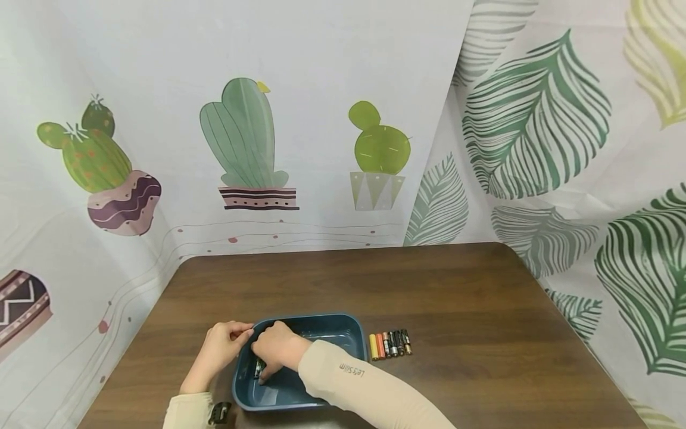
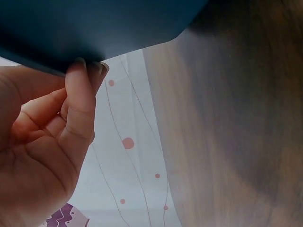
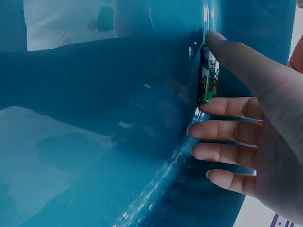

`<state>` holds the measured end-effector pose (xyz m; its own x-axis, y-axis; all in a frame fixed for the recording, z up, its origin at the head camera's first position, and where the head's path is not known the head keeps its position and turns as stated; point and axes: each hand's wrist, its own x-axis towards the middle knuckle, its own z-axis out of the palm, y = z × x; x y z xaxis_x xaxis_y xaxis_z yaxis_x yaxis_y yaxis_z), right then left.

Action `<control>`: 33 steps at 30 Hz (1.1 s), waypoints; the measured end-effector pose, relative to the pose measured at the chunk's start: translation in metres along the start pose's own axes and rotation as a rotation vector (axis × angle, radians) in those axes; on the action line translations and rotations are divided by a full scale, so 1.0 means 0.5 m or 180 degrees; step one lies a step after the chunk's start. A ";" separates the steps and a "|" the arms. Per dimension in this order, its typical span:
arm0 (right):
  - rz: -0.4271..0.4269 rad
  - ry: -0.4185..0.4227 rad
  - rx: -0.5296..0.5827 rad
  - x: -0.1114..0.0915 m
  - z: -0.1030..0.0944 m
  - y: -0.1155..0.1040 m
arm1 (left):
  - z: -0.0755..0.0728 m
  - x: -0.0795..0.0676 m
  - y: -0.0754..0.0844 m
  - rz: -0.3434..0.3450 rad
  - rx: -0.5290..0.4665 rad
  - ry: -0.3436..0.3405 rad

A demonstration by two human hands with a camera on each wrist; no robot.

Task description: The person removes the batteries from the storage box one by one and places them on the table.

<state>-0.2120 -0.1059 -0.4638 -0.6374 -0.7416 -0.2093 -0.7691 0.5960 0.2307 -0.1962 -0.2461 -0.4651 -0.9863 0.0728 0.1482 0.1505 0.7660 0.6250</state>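
Note:
A blue rectangular plastic basin (image 1: 332, 333) sits on the table. At its left rim, my left hand (image 1: 225, 347) pinches the edge between thumb and fingers, and the left wrist view shows these fingertips (image 2: 80, 90) against the rim. My right hand (image 1: 278, 345) reaches inside, near the basin's left wall. There a green and silver battery (image 3: 208, 78) lies along the wall where it meets the floor. The right thumb is at the battery's upper end and the index fingertip at its lower end, while the other fingers are spread along the wall.
Right of the basin, several batteries (image 1: 390, 344) stand side by side in a row, one yellow, one orange-red, others mostly dark. The brown wooden table (image 1: 455, 298) backs onto a white cloth (image 1: 321, 149) printed with cacti and leaves.

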 end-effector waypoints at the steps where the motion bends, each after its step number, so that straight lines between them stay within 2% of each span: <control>1: 0.0001 0.0014 -0.0009 0.000 0.001 0.000 | 0.001 0.000 0.001 0.0005 0.0004 0.0002; 11: -0.0018 -0.0016 -0.0012 -0.004 0.004 0.003 | 0.005 0.001 0.003 0.0033 -0.0002 -0.0006; 19: 0.0008 -0.0032 0.0003 -0.013 -0.006 0.009 | 0.004 0.002 -0.005 0.0147 0.0039 0.0033; 33: 0.0015 -0.0058 0.0066 -0.060 -0.044 0.040 | 0.000 -0.001 -0.004 0.0163 0.0097 0.0051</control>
<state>-0.2073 -0.0784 -0.4318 -0.6415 -0.7332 -0.2257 -0.7669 0.6058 0.2118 -0.1962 -0.2477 -0.4665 -0.9761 0.1023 0.1919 0.1983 0.7806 0.5927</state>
